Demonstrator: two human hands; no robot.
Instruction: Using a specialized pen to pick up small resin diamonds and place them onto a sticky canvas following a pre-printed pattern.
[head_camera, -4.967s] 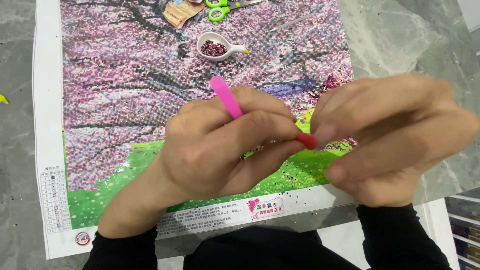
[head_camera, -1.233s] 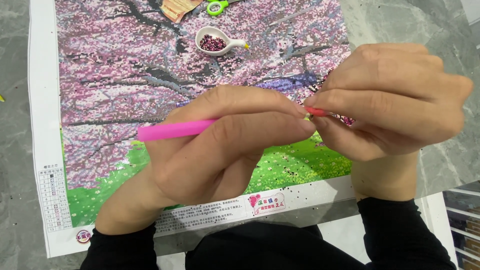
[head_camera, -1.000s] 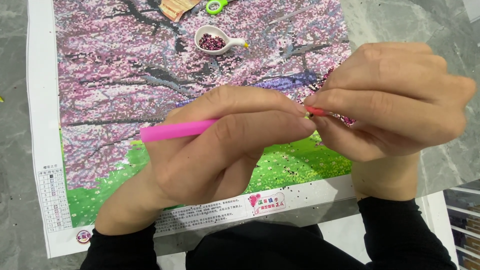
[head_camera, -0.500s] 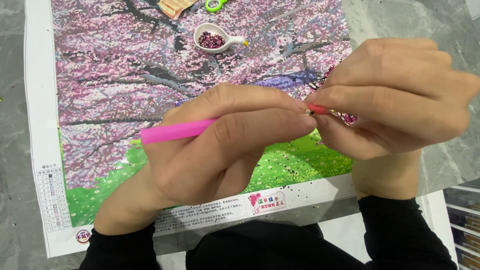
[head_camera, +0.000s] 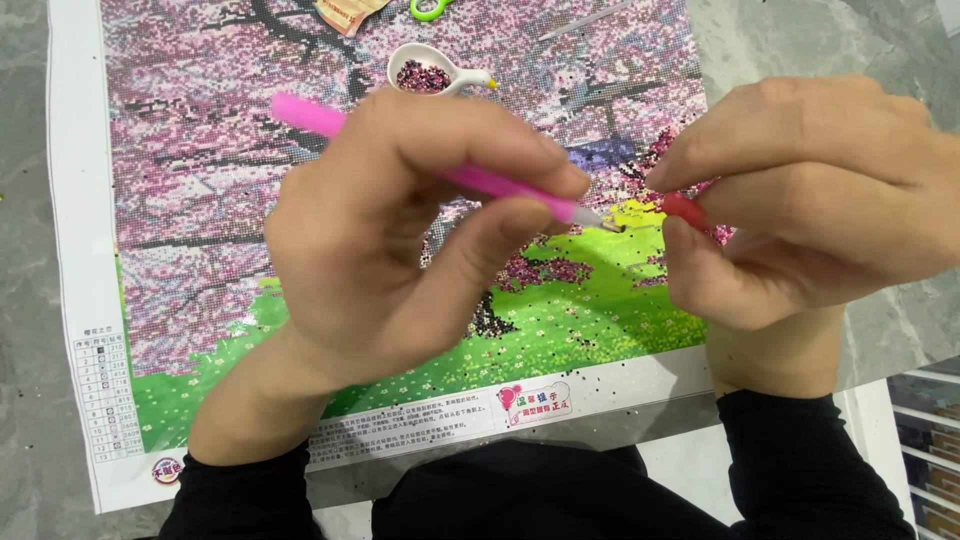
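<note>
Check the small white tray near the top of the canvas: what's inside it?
The white tray holds a heap of tiny dark red and pink beads. It rests on the diamond-painting canvas. Its bottom is covered by the beads, and single bead colours are too small to sort.

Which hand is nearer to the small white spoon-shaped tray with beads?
Left. The left hand, holding the pink pen, lies just below the white tray. The right hand, pinching a small red piece, is farther off, lower right.

Left hand (head_camera: 400, 230) gripping pink pen (head_camera: 470, 180) — right hand (head_camera: 810, 200) pinching red wax piece (head_camera: 685, 210), bead canvas (head_camera: 200, 200) beneath
</note>
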